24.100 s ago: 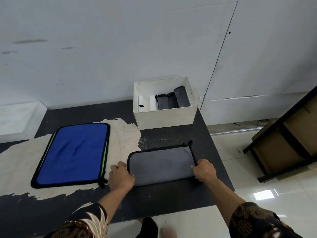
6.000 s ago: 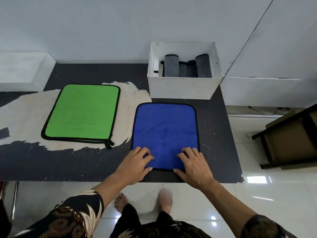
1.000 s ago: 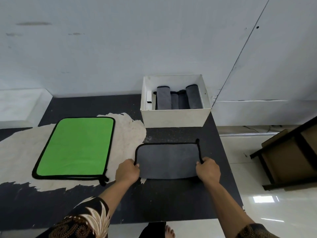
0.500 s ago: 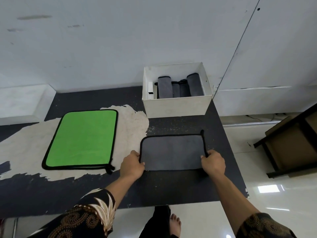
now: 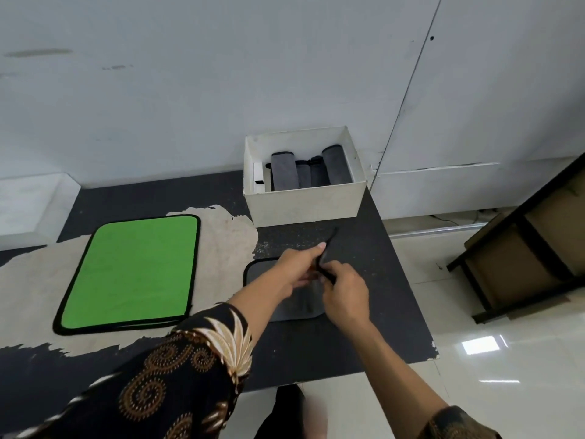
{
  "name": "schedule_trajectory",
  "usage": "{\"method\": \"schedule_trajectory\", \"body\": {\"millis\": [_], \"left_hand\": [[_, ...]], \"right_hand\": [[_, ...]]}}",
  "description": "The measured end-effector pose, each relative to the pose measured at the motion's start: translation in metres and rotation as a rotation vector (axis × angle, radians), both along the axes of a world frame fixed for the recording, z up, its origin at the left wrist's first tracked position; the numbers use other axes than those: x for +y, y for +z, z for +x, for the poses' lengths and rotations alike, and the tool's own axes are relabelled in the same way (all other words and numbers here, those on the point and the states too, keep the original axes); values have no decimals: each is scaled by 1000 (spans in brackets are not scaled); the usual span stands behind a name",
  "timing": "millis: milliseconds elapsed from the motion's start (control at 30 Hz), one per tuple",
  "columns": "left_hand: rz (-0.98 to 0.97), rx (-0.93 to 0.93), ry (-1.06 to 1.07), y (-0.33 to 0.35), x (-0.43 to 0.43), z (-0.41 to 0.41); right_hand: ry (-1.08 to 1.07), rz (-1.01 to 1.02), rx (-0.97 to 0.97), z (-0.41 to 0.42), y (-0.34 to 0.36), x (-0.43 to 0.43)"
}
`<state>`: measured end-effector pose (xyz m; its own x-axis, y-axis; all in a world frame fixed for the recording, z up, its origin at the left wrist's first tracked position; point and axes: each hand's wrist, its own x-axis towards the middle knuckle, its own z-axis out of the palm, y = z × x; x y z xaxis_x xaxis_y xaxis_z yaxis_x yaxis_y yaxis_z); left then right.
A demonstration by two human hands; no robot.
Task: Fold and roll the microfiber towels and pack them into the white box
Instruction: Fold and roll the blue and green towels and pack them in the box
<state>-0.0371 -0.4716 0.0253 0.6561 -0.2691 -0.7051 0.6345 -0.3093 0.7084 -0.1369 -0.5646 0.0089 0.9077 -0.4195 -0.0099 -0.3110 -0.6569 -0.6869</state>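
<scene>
Folding step, by the look; your left hand (image 5: 296, 269) and right hand (image 5: 345, 289) both pinch the grey towel (image 5: 297, 310) by its black edge, cloth lying beneath them; white box (image 5: 304, 204) just beyond your fingers; next: press flat, roll tight.

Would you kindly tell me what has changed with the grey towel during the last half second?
Both hands left the side edges of the grey towel and met above it; the left hand and right hand now pinch its black trim, drawing the right edge inward. The green towel still lies flat, and the white box keeps its rolled towels.
</scene>
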Motion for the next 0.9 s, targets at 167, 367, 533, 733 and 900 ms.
{"method": "schedule_trajectory", "body": {"millis": [167, 367, 533, 733, 900], "left_hand": [[307, -176, 24, -15, -9, 11], [388, -302, 17, -19, 8, 14], [385, -373, 65, -27, 42, 21], [388, -333, 110, -50, 86, 26], [346, -192, 122, -64, 107, 22]], "right_hand": [[92, -72, -71, -5, -9, 19], [-4, -53, 127, -7, -28, 18], [83, -136, 214, -2, -38, 24], [236, -236, 221, 0, -50, 37], [294, -242, 272, -1, -58, 36]]}}
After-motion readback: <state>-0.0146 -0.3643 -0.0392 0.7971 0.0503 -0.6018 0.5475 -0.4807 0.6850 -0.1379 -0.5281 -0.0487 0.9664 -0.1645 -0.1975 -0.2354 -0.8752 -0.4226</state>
